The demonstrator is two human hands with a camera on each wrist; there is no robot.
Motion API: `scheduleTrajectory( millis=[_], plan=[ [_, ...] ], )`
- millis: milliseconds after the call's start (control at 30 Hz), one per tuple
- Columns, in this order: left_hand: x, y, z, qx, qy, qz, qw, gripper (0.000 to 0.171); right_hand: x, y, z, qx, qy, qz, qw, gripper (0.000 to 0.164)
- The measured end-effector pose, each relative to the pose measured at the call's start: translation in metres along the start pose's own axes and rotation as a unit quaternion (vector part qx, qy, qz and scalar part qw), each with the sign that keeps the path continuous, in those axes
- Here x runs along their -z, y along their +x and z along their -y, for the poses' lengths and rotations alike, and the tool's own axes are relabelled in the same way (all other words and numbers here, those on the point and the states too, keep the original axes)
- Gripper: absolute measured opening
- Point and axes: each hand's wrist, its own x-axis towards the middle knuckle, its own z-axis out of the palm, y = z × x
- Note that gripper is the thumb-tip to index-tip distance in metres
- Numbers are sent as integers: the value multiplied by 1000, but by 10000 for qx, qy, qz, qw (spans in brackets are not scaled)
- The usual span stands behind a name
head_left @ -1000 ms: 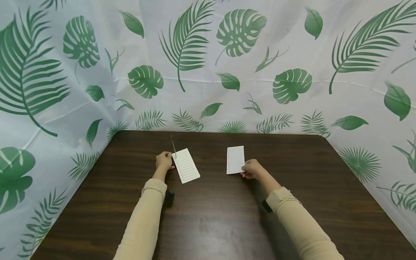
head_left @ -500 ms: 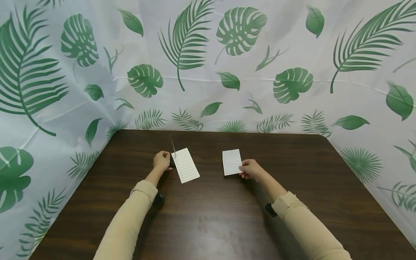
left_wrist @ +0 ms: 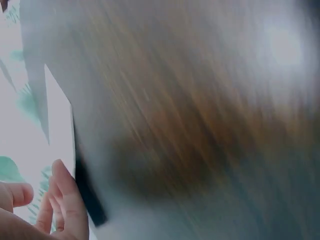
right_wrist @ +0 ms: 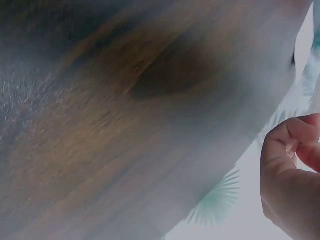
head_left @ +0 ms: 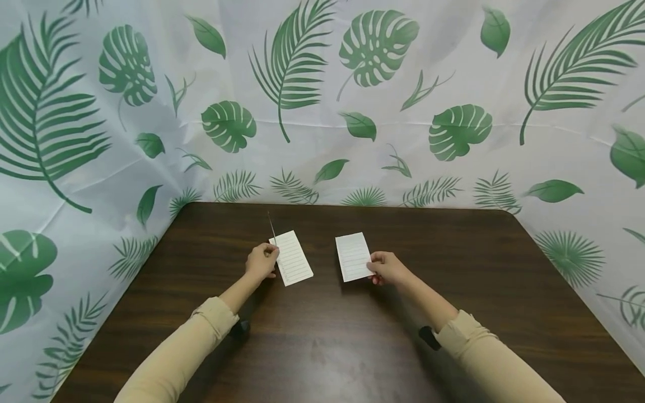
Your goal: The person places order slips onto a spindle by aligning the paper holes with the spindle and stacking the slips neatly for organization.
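My right hand (head_left: pixel 390 268) pinches a white lined sheet of paper (head_left: pixel 353 256) by its lower right corner, above the table. In the right wrist view the thumb and curled forefinger meet at the image's right edge. On the left lies a cream lined card or pad (head_left: pixel 294 260), tilted, with a thin metal spike (head_left: pixel 272 226) standing up at its upper left corner. My left hand (head_left: pixel 262 261) is at the pad's left edge, fingertips near the spike's foot. In the left wrist view the fingertips touch the pad's side, thumb apart, and a dark flat piece (left_wrist: pixel 91 197) shows underneath.
The dark wooden table (head_left: pixel 322 330) has a leaf-patterned white curtain (head_left: pixel 322 151) behind it and along its sides. A black wrist strap or device (head_left: pixel 429 337) shows under the right sleeve, and another (head_left: pixel 241 328) under the left one.
The sheet in my right hand has moved left towards the pad and turned slightly. My left hand has shifted right, onto the pad's edge by the spike. The pad stays in place.
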Motion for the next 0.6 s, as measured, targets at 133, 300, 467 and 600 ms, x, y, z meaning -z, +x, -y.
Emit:
scheduleTrajectory(
  millis=[133, 300, 467, 600],
  plan=[
    [-9, -9, -8, 171, -631, 589, 9961, 36, -5, -9, 4, 306, -7, 186, 9994, 17],
    [-18, -19, -23, 401, -1316, 1455, 9798, 48, -12, -17, 13, 602, 104, 478, 9970, 18],
    [-28, -25, -40, 595, -1796, 2141, 9583, 55, -19, -23, 21, 736, 198, 659, 9949, 17],
    [-35, -28, -51, 717, -2217, 2068, 9502, 50, -24, -26, 26, 831, 202, 787, 9932, 17]
  ],
)
